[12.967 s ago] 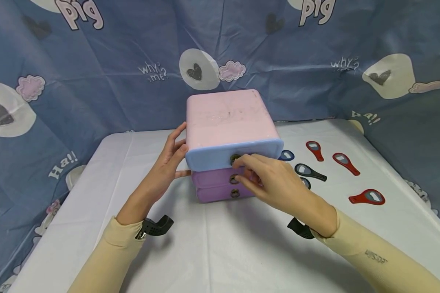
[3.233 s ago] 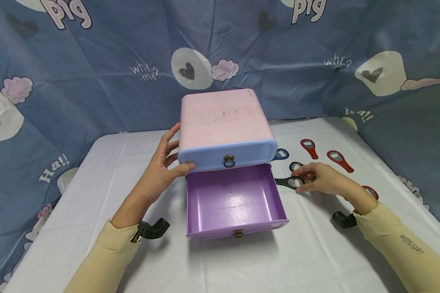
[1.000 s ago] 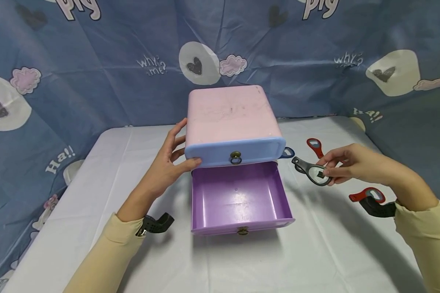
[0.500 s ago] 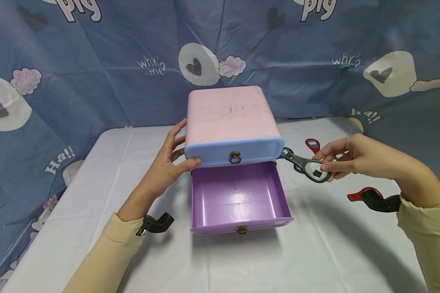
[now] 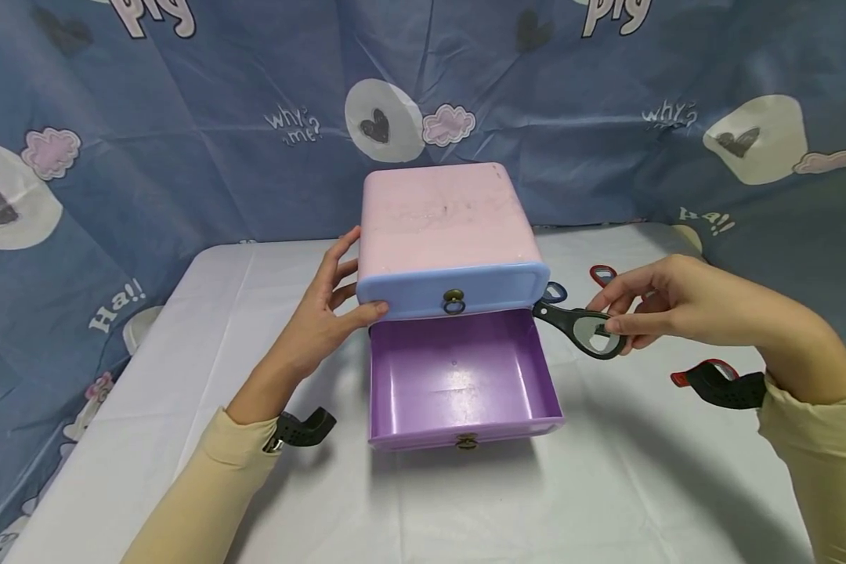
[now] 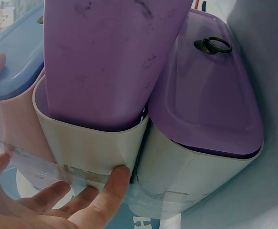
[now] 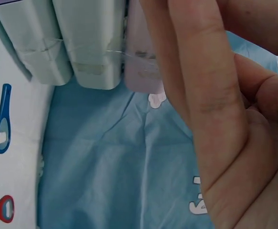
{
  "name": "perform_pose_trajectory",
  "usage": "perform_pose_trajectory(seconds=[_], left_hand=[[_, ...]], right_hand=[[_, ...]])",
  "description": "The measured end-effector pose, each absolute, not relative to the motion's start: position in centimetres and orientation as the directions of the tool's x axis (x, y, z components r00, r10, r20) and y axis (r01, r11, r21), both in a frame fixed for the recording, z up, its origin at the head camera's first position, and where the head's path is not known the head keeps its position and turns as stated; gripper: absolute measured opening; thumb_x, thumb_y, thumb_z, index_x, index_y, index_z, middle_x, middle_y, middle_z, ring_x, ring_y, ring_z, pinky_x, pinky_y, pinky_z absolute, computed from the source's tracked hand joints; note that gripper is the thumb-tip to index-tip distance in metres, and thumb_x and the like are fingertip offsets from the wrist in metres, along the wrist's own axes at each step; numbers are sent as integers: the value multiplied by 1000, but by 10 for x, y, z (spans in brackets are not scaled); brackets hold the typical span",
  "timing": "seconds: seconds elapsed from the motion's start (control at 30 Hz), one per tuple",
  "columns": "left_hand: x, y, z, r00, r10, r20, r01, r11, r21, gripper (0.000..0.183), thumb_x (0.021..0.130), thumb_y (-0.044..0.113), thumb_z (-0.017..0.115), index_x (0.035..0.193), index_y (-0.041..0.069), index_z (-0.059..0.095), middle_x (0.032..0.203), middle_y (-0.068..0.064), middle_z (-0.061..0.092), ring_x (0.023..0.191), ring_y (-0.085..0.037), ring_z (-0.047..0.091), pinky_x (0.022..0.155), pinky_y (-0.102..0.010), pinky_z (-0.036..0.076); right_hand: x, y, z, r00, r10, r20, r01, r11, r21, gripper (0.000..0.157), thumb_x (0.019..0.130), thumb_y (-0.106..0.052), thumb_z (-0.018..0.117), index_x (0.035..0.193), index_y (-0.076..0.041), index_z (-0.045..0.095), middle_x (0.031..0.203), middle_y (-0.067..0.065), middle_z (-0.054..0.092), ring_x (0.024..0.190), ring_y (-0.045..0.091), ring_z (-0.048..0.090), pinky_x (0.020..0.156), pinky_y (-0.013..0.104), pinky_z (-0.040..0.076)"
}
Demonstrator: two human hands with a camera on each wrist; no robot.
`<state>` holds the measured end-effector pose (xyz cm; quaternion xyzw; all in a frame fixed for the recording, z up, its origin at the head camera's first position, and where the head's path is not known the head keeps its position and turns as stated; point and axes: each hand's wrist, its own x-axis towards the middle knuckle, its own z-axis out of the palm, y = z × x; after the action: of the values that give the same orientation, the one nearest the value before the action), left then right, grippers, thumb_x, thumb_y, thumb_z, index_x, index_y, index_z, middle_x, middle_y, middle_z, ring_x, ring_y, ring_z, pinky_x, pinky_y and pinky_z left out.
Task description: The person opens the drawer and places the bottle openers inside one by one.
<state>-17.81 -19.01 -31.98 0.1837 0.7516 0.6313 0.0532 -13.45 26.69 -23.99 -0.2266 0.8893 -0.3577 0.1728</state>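
Note:
A small chest of drawers (image 5: pixel 451 219) with a pink top stands mid-table. Its middle purple drawer (image 5: pixel 458 376) is pulled out, with nothing inside. The blue top drawer (image 5: pixel 493 291) is closed above it. My left hand (image 5: pixel 303 337) rests against the chest's left side, thumb on the blue front, fingers stretched along the casing in the left wrist view. To the right of the open drawer, my right hand (image 5: pixel 684 301) pinches a black bottle opener (image 5: pixel 580 324) by its round head, handle pointing left near the drawer's edge. The right wrist view does not show this opener.
Behind the right hand lie a blue bottle opener (image 5: pixel 555 292) and a red bottle opener (image 5: pixel 601 274). Another red opener (image 5: pixel 679 379) is partly covered by the right wrist strap (image 5: pixel 726 388). A blue printed cloth (image 5: pixel 254 180) hangs behind the white table (image 5: pixel 465 509).
The purple drawer, closed at first, has been pulled out. My right hand has left the knobs, lifted the black bottle opener off the table and carried it left. The left hand stays on the chest.

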Motion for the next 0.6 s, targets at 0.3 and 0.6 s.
perform_pose_trajectory(seconds=[0.3, 0.6], left_hand=[[-179, -190, -320, -925, 346, 159, 215, 130, 968, 101, 94, 14, 78, 167, 55, 20, 172, -6, 28, 151, -30, 44, 113, -62, 46], [-178, -191, -320, -926, 346, 152, 208, 132, 969, 101, 94, 14, 78, 166, 56, 20, 172, -6, 28, 152, -30, 44, 112, -62, 47]], right_hand=[[-132, 257, -235, -823, -555, -121, -315, 623, -716, 26, 101, -6, 74, 126, -3, 73, 101, 4, 80, 79, 17, 79, 75, 34, 66], [-135, 236, -234, -790, -603, -109, -329, 568, -754, 26, 101, -6, 74, 126, 1, 73, 102, 11, 77, 79, 18, 80, 75, 36, 67]])
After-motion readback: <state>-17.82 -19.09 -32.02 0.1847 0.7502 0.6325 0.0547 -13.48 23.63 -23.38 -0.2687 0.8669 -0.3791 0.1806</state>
